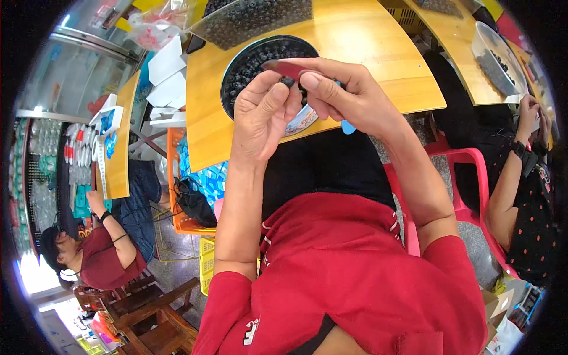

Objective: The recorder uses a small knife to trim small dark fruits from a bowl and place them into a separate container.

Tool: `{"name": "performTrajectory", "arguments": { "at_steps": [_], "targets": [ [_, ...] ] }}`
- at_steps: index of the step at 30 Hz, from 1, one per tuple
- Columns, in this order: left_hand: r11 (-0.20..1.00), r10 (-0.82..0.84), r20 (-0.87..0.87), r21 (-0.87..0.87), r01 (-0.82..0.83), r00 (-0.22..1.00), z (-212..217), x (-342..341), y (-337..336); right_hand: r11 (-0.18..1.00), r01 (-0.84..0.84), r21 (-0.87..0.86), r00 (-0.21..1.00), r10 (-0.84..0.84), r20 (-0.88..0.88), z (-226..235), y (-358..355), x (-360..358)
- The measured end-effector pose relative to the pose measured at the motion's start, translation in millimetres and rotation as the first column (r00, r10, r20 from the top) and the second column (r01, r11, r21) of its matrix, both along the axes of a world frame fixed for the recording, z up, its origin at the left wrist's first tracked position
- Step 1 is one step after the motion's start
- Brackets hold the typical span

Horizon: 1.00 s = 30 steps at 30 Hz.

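Note:
Above a round tub (pixel 223 89), my left hand (pixel 258 118) pinches a small dark round bead-like piece (pixel 287 81) between thumb and fingertips. My right hand (pixel 355 97) is closed around a narrow, pointed, blade-like tool (pixel 284 67) with a dark reddish sheen. Its tip points left, over the left fingertips. Most of its grip end is hidden in the hand. A rounded blue part (pixel 348 126) shows just below the right hand; I cannot tell whether it belongs to the tool. Many similar dark round pieces (pixel 278 48) fill the tub.
On the wooden table (pixel 361 35) a clear bin (pixel 260 26) of dark pieces stands behind the tub. Left is an orange crate (pixel 176 177) with blue packets. A person (pixel 112 251) sits at the left; another (pixel 526 207) works at the right by a clear container (pixel 497 59).

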<state>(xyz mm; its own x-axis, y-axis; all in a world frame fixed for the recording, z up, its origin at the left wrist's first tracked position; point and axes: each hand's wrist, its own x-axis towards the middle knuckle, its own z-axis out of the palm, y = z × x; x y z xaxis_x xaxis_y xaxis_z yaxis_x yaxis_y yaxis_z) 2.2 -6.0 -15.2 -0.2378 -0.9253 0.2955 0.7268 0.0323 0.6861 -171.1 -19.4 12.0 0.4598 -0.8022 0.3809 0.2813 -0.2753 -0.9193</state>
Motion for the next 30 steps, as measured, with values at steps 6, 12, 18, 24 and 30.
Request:
{"name": "performTrajectory", "arguments": {
  "at_steps": [6, 12, 18, 24, 30],
  "targets": [
    [0.988, 0.148, 0.391, -0.107, -0.115, 0.908, 17.4, 9.4, 2.8, 0.997, 0.021, -0.076, 0.992, -0.030, -0.120, -4.1, -3.6, -2.9],
    [0.973, 0.219, 0.535, -0.183, -0.142, 0.816, 20.6, 10.0, 5.4, 0.999, 0.011, -0.040, 0.987, -0.017, -0.157, -6.5, -7.5, -6.6],
    [0.965, 0.238, 0.543, -0.228, -0.131, 0.805, 23.2, 11.0, 3.6, 0.997, -0.073, 0.035, 0.983, 0.078, -0.169, 6.4, -0.7, -8.2],
    [0.972, 0.211, 0.551, -0.204, -0.116, 0.808, 19.8, 13.8, 6.5, 0.995, -0.070, -0.070, 0.986, 0.058, -0.157, -9.0, -11.5, -8.2],
    [0.991, 0.128, 0.256, 0.014, -0.136, 0.958, 14.0, 5.7, 4.6, 0.990, -0.131, 0.047, 0.988, 0.134, -0.078, 2.7, -1.3, -7.0]
  ]
}}
